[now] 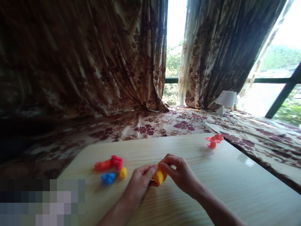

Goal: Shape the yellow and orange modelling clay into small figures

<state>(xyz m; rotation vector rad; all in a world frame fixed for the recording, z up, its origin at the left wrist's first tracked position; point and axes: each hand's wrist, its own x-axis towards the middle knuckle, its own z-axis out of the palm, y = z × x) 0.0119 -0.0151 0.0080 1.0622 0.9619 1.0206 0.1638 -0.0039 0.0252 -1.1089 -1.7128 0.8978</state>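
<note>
Between my two hands is a yellow lump of modelling clay (pixel 160 177), held just above the table and drawn to a point on the side facing me. My left hand (pixel 140 179) grips it from the left, thumb on top and fingers curled beneath. With thumb and forefinger, my right hand (pixel 179 171) pinches its upper right edge. Left of my hands lie a blue clay lump (pixel 108 178), a small yellow clay ball (pixel 123 172) and a red clay piece (pixel 104 164) with a darker pinkish-red lump (pixel 117 162) against its end.
The pale wooden table (pixel 188 150) has rounded corners. Near its far right corner stands a reddish-pink shaped piece (pixel 214 141). Beyond the table, a small white lamp (pixel 226 98) rests on flowered cloth (pixel 164 124), before curtains (pixel 150 56) and windows. The lower left is pixelated.
</note>
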